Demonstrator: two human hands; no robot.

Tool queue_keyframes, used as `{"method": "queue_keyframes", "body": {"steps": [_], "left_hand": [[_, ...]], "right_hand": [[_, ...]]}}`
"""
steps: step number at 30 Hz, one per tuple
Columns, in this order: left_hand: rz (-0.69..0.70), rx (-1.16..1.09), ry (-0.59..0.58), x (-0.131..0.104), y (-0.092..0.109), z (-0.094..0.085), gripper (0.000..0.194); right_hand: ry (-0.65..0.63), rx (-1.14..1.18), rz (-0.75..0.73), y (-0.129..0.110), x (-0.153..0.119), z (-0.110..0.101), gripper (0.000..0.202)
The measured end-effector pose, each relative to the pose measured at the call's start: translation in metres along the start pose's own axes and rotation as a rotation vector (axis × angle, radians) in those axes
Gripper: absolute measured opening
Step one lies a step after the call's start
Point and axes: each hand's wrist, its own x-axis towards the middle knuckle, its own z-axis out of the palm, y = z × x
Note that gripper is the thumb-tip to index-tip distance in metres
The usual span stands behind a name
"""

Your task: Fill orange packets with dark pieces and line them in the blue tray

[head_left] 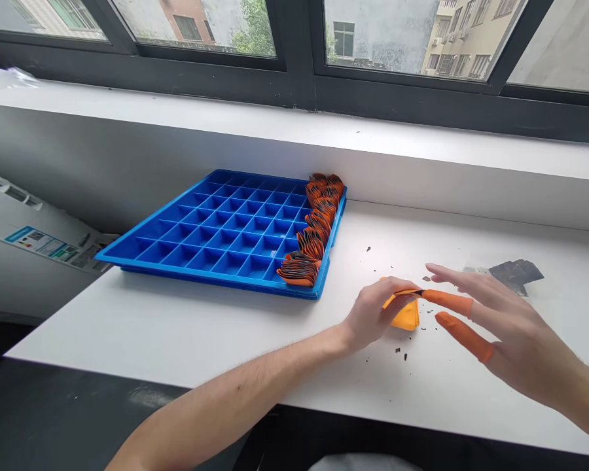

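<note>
My left hand (373, 311) is closed in a pinch on a thin orange-and-black sheet (408, 292), held edge-on above the table. Just below it lies an orange stack of flat pieces (406, 318), partly hidden by that hand. My right hand (515, 320) wears orange finger cots on its thumb and index finger. Its fingers are spread, and the index fingertip is at the sheet's right end; whether it touches cannot be made out. Left of the hands sits a blue divided tray (211, 282), its right column filled with bundles of orange-and-black folded pieces (310, 243).
Dark flat scraps (516, 273) lie behind my right hand on the white table (216, 333). Small dark flakes are scattered around the stack. A white ledge (285, 127) runs along the back under the windows. A white labelled appliance (34, 229) stands at the left.
</note>
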Motion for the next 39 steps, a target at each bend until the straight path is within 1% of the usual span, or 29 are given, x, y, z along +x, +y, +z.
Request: {"method": "queue_keyframes", "body": {"steps": [4, 7, 9, 10, 13, 14, 15, 16, 18, 19, 22, 25, 27, 29, 32, 33, 34, 35, 36, 37, 39], "left_hand": [[0.081, 0.053, -0.043, 0.001, -0.001, -0.002, 0.015], [0.046, 0.029, -0.060, 0.000, -0.003, -0.002, 0.017], [-0.022, -0.010, -0.037, 0.000, -0.002, -0.001, 0.020], [-0.069, -0.030, -0.021, 0.001, -0.002, -0.001, 0.022], [-0.267, -0.119, 0.025, 0.003, 0.001, -0.001, 0.028], [-0.333, -0.165, 0.030, 0.004, 0.002, -0.001, 0.031], [-0.387, -0.216, 0.025, 0.005, 0.003, -0.002, 0.033], [-0.426, -0.261, 0.012, 0.006, 0.003, -0.002, 0.035], [-0.486, -0.324, -0.034, 0.007, 0.004, -0.003, 0.037], [-0.515, -0.344, -0.067, 0.007, 0.004, -0.004, 0.038], [-0.579, -0.358, -0.158, 0.010, 0.002, -0.009, 0.037], [-0.580, -0.367, -0.223, 0.013, -0.001, -0.016, 0.038], [-0.590, -0.432, -0.286, 0.016, -0.003, -0.021, 0.038], [-0.590, -0.481, -0.403, 0.019, -0.004, -0.026, 0.035], [-0.521, -0.407, -0.648, 0.024, 0.001, -0.030, 0.029], [-0.487, -0.367, -0.700, 0.025, 0.004, -0.030, 0.029], [-0.462, -0.341, -0.728, 0.026, 0.009, -0.030, 0.030], [-0.447, -0.332, -0.728, 0.027, 0.014, -0.030, 0.032], [-0.442, -0.332, -0.706, 0.028, 0.020, -0.031, 0.033], [-0.440, -0.333, -0.665, 0.029, 0.025, -0.033, 0.034], [-0.405, -0.323, -0.530, 0.033, 0.037, -0.044, 0.037]], "right_hand": [[-0.090, -0.011, 0.041, -0.002, -0.003, 0.007, 0.028], [-0.140, 0.020, 0.068, -0.002, -0.004, 0.009, 0.030], [-0.137, 0.096, 0.100, -0.002, -0.005, 0.008, 0.032], [-0.104, 0.141, 0.126, -0.001, -0.005, 0.007, 0.033], [0.064, 0.209, 0.264, 0.003, -0.005, 0.008, 0.038], [0.083, 0.217, 0.309, 0.005, -0.005, 0.010, 0.038], [0.060, 0.232, 0.347, 0.008, -0.005, 0.013, 0.037], [0.008, 0.260, 0.384, 0.010, -0.004, 0.016, 0.036], [-0.111, 0.338, 0.443, 0.016, -0.002, 0.021, 0.044], [-0.144, 0.377, 0.478, 0.018, 0.000, 0.023, 0.049], [-0.169, 0.483, 0.574, 0.022, 0.004, 0.025, 0.053], [-0.191, 0.584, 0.631, 0.022, 0.007, 0.026, 0.053], [-0.196, 0.620, 0.631, 0.021, 0.006, 0.028, 0.051], [-0.193, 0.631, 0.598, 0.018, 0.004, 0.030, 0.050], [-0.241, 0.654, 0.500, 0.015, -0.002, 0.032, 0.049], [-0.254, 0.670, 0.472, 0.014, -0.005, 0.032, 0.047], [-0.249, 0.685, 0.452, 0.014, -0.008, 0.032, 0.045], [-0.221, 0.696, 0.443, 0.015, -0.012, 0.031, 0.041], [-0.167, 0.697, 0.441, 0.016, -0.016, 0.031, 0.037], [-0.092, 0.686, 0.437, 0.018, -0.022, 0.030, 0.032], [0.065, 0.607, 0.443, 0.024, -0.037, 0.032, 0.026]]}}
